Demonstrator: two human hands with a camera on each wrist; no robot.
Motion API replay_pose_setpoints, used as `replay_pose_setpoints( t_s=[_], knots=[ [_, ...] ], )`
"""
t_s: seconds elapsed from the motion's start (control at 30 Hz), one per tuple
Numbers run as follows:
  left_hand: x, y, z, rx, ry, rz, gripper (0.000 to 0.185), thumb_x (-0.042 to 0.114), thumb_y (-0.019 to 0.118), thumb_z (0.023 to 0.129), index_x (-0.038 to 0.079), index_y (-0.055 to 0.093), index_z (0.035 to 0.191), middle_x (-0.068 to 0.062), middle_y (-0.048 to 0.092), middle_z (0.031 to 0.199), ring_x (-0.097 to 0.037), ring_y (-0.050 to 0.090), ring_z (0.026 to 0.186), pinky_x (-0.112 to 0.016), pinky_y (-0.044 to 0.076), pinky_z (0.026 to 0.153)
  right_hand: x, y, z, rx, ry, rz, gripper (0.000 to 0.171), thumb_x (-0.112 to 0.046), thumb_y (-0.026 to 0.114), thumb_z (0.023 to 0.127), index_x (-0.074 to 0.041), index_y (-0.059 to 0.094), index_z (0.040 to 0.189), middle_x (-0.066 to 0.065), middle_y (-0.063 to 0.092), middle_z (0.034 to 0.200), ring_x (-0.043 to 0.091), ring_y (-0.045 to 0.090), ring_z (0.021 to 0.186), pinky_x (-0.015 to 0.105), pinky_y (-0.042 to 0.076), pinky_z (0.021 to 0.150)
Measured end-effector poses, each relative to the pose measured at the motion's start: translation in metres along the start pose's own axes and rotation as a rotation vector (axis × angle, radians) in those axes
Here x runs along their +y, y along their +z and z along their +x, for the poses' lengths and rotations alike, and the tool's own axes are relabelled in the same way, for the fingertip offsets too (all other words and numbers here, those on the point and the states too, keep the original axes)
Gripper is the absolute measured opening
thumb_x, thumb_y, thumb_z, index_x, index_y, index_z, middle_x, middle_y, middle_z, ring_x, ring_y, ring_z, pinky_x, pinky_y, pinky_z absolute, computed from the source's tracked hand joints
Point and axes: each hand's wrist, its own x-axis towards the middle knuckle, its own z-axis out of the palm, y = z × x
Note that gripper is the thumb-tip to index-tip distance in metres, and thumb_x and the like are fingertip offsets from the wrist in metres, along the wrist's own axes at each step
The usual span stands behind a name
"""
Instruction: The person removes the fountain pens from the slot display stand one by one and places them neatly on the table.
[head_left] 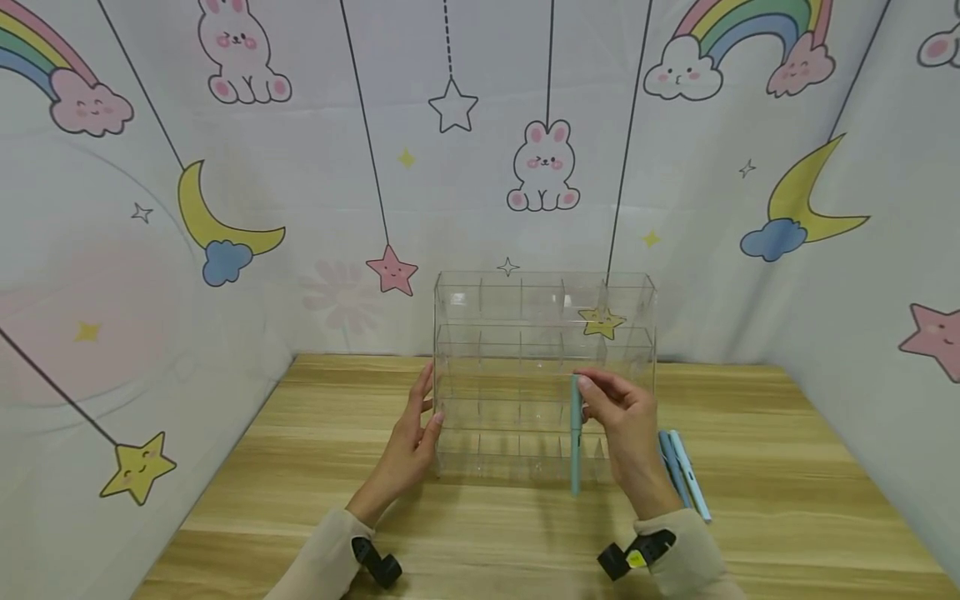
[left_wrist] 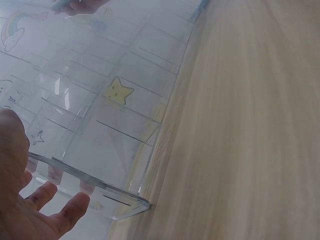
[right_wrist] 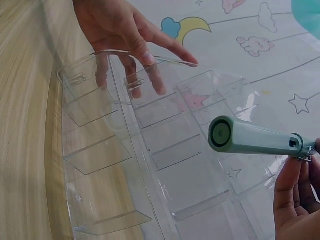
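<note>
A clear acrylic organizer with several tiers of divided compartments stands upright on the table. My left hand rests on its left side wall, thumb near the front edge and fingers spread along the outside. In the right wrist view, that hand's fingers show through the clear wall. My right hand pinches a pale teal pen near its upper end. The pen hangs upright in front of the organizer's right half. The right wrist view shows the pen's round end facing the camera.
Two blue pens lie side by side on the wooden table, right of the organizer and partly behind the right wrist. A white curtain printed with rabbits, stars and moons hangs behind and along both sides.
</note>
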Motion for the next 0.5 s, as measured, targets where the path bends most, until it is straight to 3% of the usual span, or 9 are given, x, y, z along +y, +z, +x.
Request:
replay_pose_setpoints(
  t_s=[0.5],
  knots=[
    [-0.0004, -0.0001, 0.0007, -0.002, 0.002, 0.000, 0.077, 0.007, 0.050, 0.113, 0.024, 0.006, 0.175, -0.028, 0.025, 0.176, -0.060, 0.054, 0.139, -0.047, 0.065, 0.085, -0.0038, -0.0053, 0.0040, 0.001, 0.014, -0.003, 0.020, -0.006, 0.073, 0.102, 0.007, 0.076, 0.117, -0.011, 0.077, 0.092, 0.003, 0.066, 0.077, 0.022, 0.057, 0.068]
  ],
)
